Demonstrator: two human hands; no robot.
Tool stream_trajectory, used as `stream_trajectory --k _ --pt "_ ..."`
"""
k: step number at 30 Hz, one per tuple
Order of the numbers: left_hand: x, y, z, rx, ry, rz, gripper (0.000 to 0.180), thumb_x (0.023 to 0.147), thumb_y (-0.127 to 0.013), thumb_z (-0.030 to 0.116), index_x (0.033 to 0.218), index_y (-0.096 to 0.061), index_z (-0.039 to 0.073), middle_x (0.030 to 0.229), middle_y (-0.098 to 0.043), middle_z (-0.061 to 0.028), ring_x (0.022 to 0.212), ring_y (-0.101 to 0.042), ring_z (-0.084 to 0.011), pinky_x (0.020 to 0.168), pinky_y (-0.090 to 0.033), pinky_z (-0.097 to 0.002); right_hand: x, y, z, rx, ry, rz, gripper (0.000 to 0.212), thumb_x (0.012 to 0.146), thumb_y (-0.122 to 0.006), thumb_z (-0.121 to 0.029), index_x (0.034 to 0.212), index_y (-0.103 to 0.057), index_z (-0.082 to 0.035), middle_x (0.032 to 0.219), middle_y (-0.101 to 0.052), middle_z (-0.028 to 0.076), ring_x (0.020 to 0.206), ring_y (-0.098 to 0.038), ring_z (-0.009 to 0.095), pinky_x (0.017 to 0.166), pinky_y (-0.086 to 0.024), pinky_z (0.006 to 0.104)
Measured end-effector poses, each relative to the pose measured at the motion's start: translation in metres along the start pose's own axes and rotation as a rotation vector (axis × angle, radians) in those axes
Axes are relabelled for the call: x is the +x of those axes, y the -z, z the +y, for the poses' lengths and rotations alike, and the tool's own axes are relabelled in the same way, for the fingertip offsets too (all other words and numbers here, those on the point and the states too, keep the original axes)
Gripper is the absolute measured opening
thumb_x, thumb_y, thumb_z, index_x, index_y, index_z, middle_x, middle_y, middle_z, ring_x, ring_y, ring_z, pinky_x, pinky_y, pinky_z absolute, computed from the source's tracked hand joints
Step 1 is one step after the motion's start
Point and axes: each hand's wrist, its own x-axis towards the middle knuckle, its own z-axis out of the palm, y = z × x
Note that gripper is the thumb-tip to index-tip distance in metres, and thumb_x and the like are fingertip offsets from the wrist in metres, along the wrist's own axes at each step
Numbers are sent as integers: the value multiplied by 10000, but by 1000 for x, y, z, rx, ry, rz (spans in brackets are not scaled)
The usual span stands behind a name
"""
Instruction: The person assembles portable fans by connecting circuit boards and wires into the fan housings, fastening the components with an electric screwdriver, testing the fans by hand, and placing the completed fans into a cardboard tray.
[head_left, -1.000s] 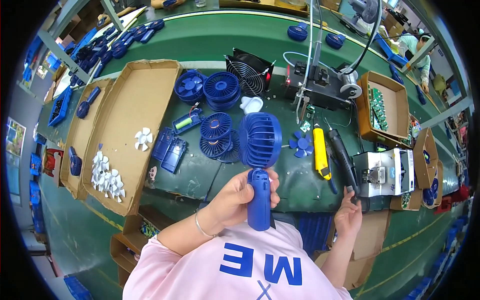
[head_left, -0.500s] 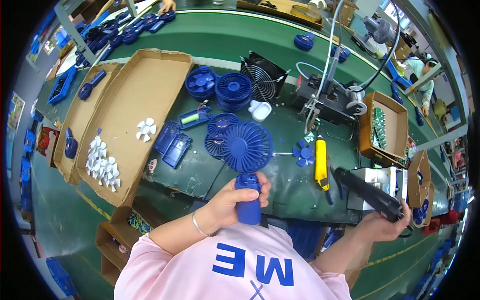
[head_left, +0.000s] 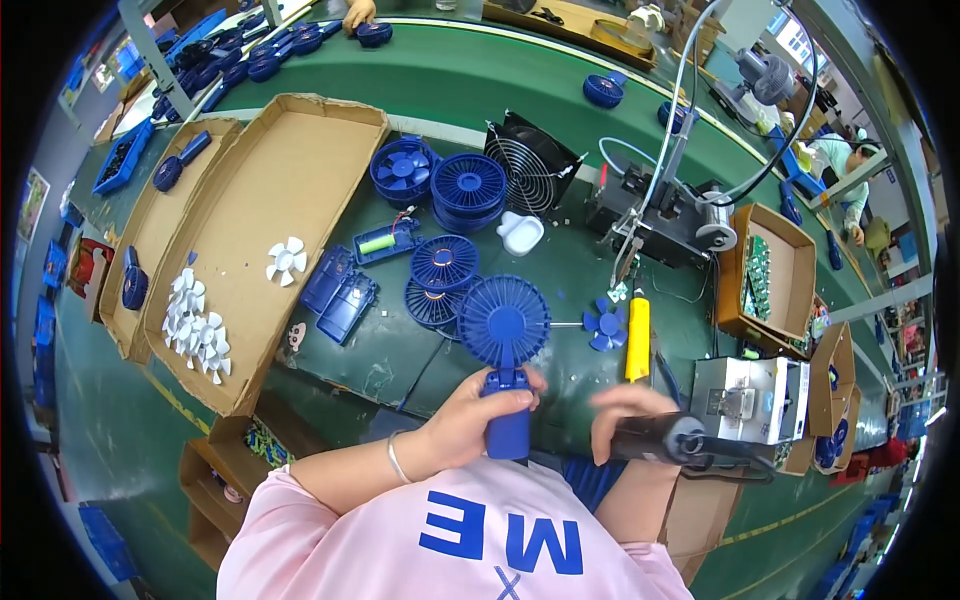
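Observation:
My left hand is closed around the handle of a blue handheld fan, its round grille head pointing away from me. To the right, my right hand, smeared by motion, grips a black corded electric screwdriver. The screwdriver lies nearly level, with its cord end toward the right. Beyond the fan head sit loose blue grilles. A small blue fan blade and a yellow-handled tool lie on the green bench.
At left a cardboard tray holds white fan blades. Blue open housings, stacked grilles and a black square fan stand farther back. To the right are a soldering machine, a box of circuit boards and a metal device.
My right hand has swung the screwdriver leftward, closer to the handheld fan, and turned its cord end to the right. The handheld fan has tilted and shifted slightly toward me.

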Motion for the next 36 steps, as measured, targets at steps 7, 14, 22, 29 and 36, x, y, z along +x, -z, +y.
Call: stream_trajectory --k 7,14,22,29,36 --pt "5 -12 -2 153 -19 41 163 823 -613 30 969 -542 44 990 -599 -95 893 -578 -162 817 -458 -296 19 -45 -1 -72 563 696 888 717 -429 -828 988 -454 18 544 -509 95 443 -519 212 425 -453 300" --pt "12 -9 -15 273 24 16 113 867 -602 87 958 -550 43 968 -630 -87 874 -588 -129 791 -480 -275 34 -76 -15 -176 1004 275 299 865 -596 -219 997 -382 -57 686 -602 160 537 -616 298 509 -521 419" --pt "11 -8 -24 341 -12 18 104 888 -609 129 931 -576 40 894 -628 -38 820 -571 -94 756 -465 -250 39 -83 2 -208 980 353 506 886 -491 -544 1009 -424 -58 643 -583 124 488 -580 253 475 -470 370" --pt "10 -5 -27 463 -40 37 97 898 -587 111 958 -561 40 892 -618 -35 818 -567 -99 761 -467 -249 24 -76 -2 -113 895 327 326 765 -674 -57 890 -374 -60 714 -612 157 600 -639 306 568 -525 441" --pt "10 -11 -25 428 2 43 81 893 -564 83 948 -557 24 873 -607 -33 821 -567 -100 762 -466 -245 21 -72 -7 -234 887 298 415 689 -707 51 896 -367 -65 700 -611 136 583 -640 279 581 -540 422"
